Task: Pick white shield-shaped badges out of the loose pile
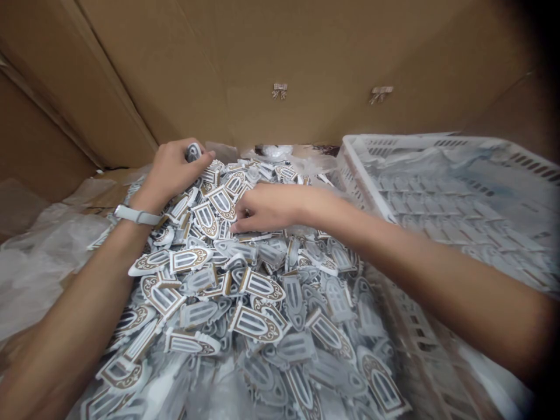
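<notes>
A big heap of small arched window-shaped pieces (258, 324) lies in front of me, some white with gold scrollwork, others showing plain grey sides. At the heap's far left edge, my left hand (177, 169) is closed around one arched piece (193, 152), its grey end sticking up between thumb and fingers. My right hand (266, 207) reaches across from the right, palm down, over the middle of the heap. Its fingers are curled in beside a gold-trimmed arched piece (222, 202); what they grip, if anything, is hidden.
At right stands a white slotted plastic basket (363, 175) with rows of pieces and clear plastic sheeting inside. Crumpled clear plastic (39, 256) lies on the left. A cardboard wall (324, 52) rises behind, with two small bows (279, 91) stuck on it.
</notes>
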`<state>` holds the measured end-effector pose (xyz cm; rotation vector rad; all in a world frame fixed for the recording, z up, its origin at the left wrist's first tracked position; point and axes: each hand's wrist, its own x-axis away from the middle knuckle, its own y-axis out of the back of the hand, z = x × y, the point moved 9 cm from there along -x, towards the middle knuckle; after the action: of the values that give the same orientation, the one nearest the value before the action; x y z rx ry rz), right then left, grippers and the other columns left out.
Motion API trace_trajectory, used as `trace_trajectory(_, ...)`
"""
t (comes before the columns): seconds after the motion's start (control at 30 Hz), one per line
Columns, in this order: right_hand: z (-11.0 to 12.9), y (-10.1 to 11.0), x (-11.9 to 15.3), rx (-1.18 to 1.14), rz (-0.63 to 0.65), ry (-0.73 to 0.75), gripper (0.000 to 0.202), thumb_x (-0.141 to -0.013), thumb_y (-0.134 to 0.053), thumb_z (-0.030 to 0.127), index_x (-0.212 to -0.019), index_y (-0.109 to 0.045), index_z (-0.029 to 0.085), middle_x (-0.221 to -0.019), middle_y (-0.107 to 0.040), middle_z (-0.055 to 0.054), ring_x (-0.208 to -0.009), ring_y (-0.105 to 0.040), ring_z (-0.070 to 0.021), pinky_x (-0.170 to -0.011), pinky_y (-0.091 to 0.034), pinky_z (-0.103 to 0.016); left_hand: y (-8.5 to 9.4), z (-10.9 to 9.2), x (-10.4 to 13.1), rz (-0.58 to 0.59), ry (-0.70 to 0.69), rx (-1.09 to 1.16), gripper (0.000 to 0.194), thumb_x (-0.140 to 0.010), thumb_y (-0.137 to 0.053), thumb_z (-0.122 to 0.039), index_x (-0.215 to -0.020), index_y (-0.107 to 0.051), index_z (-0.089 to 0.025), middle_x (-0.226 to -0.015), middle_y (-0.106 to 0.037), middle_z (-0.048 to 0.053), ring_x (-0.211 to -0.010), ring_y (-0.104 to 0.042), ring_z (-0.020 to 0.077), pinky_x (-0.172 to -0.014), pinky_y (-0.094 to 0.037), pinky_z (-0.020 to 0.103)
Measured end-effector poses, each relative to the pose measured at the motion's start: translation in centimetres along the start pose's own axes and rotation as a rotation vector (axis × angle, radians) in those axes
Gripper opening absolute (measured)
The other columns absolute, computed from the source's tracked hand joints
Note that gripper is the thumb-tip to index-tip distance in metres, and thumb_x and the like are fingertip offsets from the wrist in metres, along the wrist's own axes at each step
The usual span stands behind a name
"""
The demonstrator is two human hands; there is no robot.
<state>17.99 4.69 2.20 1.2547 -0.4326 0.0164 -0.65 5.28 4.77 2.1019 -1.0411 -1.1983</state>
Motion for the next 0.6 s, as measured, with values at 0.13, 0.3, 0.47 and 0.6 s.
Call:
trace_trajectory(0.13, -0.08, -0.02, 0.01, 0.0, 0.0, -0.008, 0.039, -0.107, -0.06, 0.048, -0.108, -0.079, 0.014, -0.097, -0.075, -0.007, -0.074, -0.057, -0.0157, -0.069, -0.037, -0.035, -0.03, 0.04, 0.02, -0.003, 0.003, 0.011, 0.039, -0.093, -0.064, -0.057, -0.086, -0.071, -0.019, -0.082, -0.069, 0.006, -0.084, -0.066, 0.0244, -0.085, -0.05, 0.042)
trace_trajectory(0.3, 0.06, -0.06, 0.01, 0.003, 0.005, -0.003, 0.038, -0.107, -0.06, 0.047, -0.108, -0.079, 0.014, -0.097, -0.076, -0.008, -0.075, -0.058, -0.016, -0.07, -0.038, -0.035, -0.09, 0.05, 0.01, 0.012, 0.006, 0.002, 0.04, -0.094, -0.064, -0.058, -0.086, -0.07, -0.02, -0.084, -0.07, 0.006, -0.085, -0.065, 0.0236, -0.088, -0.052, 0.042)
trace_trajectory(0.47, -0.03, -0.03, 0.03, -0.002, 0.011, -0.012, 0.039, -0.107, -0.06, 0.048, -0.111, -0.079, 0.014, -0.101, -0.076, -0.008, -0.077, -0.059, -0.0164, -0.071, -0.039, -0.035, 0.11, -0.08, 0.01, -0.005, -0.004, -0.012, 0.037, -0.094, -0.064, -0.055, -0.085, -0.071, -0.02, -0.082, -0.071, 0.005, -0.084, -0.066, 0.0232, -0.085, -0.052, 0.041)
trace_trajectory(0.6, -0.04, -0.02, 0.04, -0.002, 0.007, -0.012, 0.038, -0.107, -0.06, 0.047, -0.111, -0.079, 0.014, -0.101, -0.076, -0.008, -0.078, -0.059, -0.0166, -0.071, -0.04, -0.035, -0.03, 0.07, -0.07, -0.005, -0.014, -0.023, 0.037, -0.095, -0.063, -0.055, -0.086, -0.072, -0.02, -0.083, -0.071, 0.004, -0.083, -0.066, 0.021, -0.082, -0.049, 0.037)
